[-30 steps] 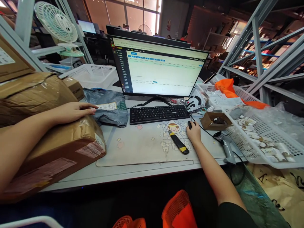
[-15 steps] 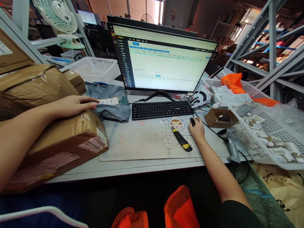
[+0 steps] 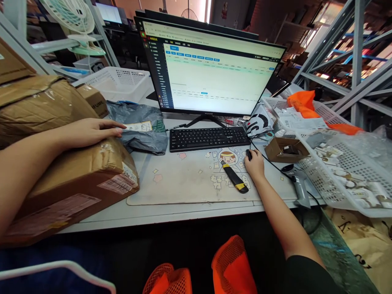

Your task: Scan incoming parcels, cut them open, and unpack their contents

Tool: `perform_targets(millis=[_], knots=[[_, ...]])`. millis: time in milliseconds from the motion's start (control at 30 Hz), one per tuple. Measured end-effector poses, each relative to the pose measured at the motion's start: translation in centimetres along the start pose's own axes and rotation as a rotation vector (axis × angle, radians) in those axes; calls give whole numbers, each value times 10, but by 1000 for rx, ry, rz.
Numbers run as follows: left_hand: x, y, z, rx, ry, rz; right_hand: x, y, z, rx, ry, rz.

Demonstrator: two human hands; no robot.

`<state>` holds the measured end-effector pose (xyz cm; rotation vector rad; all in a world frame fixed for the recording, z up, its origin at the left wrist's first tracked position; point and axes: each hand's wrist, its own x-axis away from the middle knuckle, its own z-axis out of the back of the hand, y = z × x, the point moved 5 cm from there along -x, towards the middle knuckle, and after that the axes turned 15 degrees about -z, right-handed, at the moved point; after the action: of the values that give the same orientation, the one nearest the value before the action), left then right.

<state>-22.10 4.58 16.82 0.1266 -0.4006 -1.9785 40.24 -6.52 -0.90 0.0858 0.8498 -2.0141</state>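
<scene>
My left hand (image 3: 92, 132) lies flat, fingers stretched out, on top of a taped cardboard box (image 3: 76, 175) at the left. Its fingertips reach toward a grey plastic mailer bag (image 3: 141, 141) with a label. On the right of the desk mat (image 3: 183, 179), my right hand (image 3: 255, 164) is wrapped over a black computer mouse (image 3: 249, 154), which it mostly hides. A black and yellow utility knife (image 3: 235, 178) rests on the mat just left of that hand. Behind it stand a black keyboard (image 3: 208, 139) and a lit monitor (image 3: 214, 77) showing a web page with a table.
To the right are a small open cardboard box (image 3: 284, 150), a grey barcode scanner (image 3: 300, 190) with its cable, and a white basket (image 3: 346, 196) of small packed items. Another white basket (image 3: 122, 79) stands behind the mailer. A fan (image 3: 73, 16) is at the upper left.
The view has shifted slightly. My left hand stays on the box and my right hand stays on the mouse; the desk items keep their places.
</scene>
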Motion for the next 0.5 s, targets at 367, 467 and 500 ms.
perform_targets(millis=[367,467,500], knots=[[0,2,-1,7,-9,7,0,-2,2,-18,-12,5],[-1,0,-1,7,-5,0,0,-2,2,-20,-12,7],[-1,-1,-1,5,-2,-3,0,-2,2,-21,-13,10]])
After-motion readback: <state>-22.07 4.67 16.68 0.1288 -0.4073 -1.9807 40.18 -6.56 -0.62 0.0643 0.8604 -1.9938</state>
